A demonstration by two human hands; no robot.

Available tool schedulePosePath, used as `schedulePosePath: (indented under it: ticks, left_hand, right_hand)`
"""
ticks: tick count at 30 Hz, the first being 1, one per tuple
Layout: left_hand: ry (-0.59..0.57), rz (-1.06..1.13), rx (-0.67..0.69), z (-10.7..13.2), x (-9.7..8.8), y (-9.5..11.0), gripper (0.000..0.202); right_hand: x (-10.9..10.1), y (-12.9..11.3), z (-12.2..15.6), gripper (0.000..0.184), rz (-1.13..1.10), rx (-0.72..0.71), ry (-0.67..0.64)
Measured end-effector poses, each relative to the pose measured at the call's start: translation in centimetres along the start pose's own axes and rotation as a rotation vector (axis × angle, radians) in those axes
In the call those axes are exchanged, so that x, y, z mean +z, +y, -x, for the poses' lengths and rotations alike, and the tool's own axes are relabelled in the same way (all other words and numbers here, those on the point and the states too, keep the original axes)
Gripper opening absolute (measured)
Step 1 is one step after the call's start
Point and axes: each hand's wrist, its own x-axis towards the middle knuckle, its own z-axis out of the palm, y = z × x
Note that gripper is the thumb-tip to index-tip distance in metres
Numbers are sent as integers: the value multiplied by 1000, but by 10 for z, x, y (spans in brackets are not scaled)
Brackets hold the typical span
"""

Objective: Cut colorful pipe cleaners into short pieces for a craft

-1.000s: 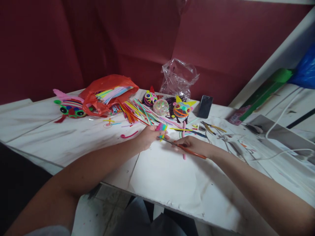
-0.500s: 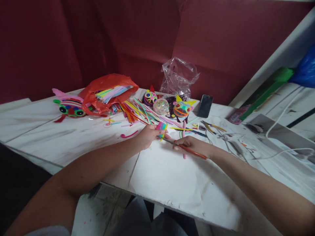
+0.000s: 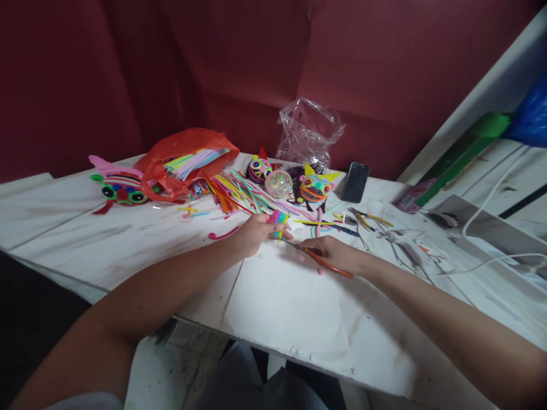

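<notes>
My left hand [image 3: 255, 234] is closed round a small bundle of coloured strips [image 3: 278, 218], pink, blue, green and yellow, held just above the white table [image 3: 128, 245]. My right hand [image 3: 331, 252] grips a pair of scissors with orange handles [image 3: 318, 259]. The scissor blades point left and meet the lower end of the bundle. Both hands sit near the middle of the table, a little apart.
A heap of coloured strips [image 3: 233, 193] spills from a red plastic bag [image 3: 188, 154]. Striped craft figures [image 3: 122, 188] [image 3: 316, 188], a clear ball [image 3: 279, 183], a clear bag [image 3: 310, 134], a phone [image 3: 355, 181], pliers [image 3: 367, 219] and a white cable [image 3: 491, 262] lie around.
Both hands stay almost where they were. The view has shifted slightly, and the scissor blades remain at the bundle's end.
</notes>
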Motion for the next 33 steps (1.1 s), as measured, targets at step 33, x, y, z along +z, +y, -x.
schedulePosePath:
  ticks: [33]
  left_hand:
    - [-46, 36, -39, -1, -3, -13, 31]
  right_hand:
    - [1, 4, -5, 39, -39, 44, -20]
